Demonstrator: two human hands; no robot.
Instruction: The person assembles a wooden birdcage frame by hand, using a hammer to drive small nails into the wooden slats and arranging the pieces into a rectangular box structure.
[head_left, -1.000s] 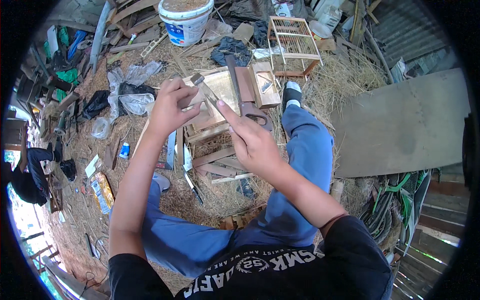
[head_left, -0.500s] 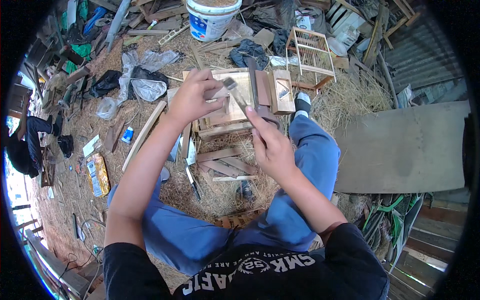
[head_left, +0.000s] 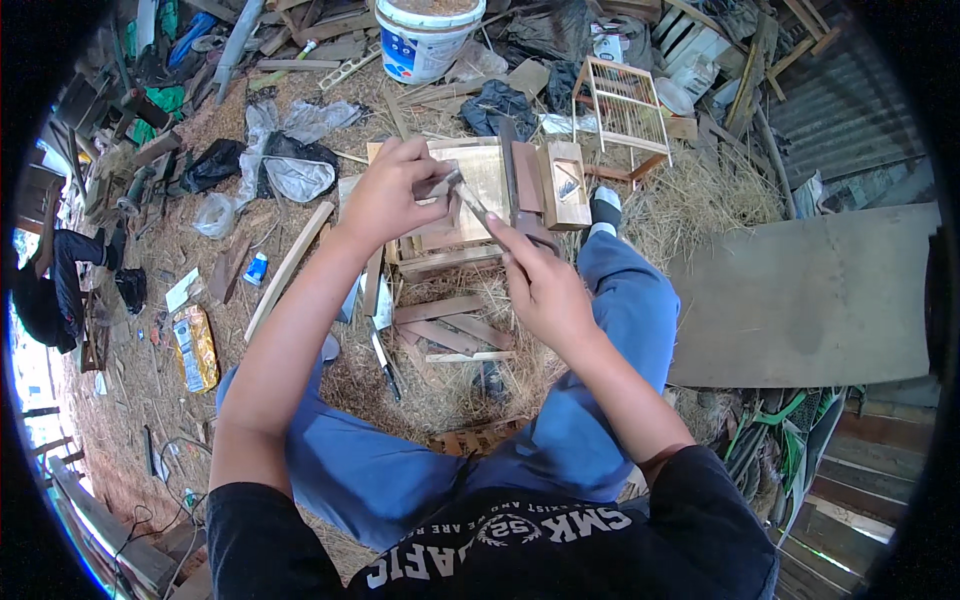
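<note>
My right hand (head_left: 548,290) is wrapped round the handle of a slim hammer (head_left: 474,205), its small head up beside my left fingers. My left hand (head_left: 388,198) is closed in a pinch over a low wooden bench (head_left: 485,190); what it holds is mostly hidden, though a greyish-brown edge shows at the fingertips. On the bench's right side lies a long dark bar-like tool (head_left: 511,165). Next to it are a reddish-brown board (head_left: 527,180) and a pale wooden block with a recess (head_left: 569,208).
Several short wood strips (head_left: 445,330) and a black-handled knife (head_left: 384,362) lie between my legs. A long batten (head_left: 290,268) is at the left. Farther off stand a white bucket (head_left: 420,50) and a slatted wooden frame (head_left: 625,110). Another person (head_left: 65,255) sits far left.
The hammer head has tipped down and left against the spot by my left fingertips. My right hand has shifted slightly with it, while my left hand stays nearly still.
</note>
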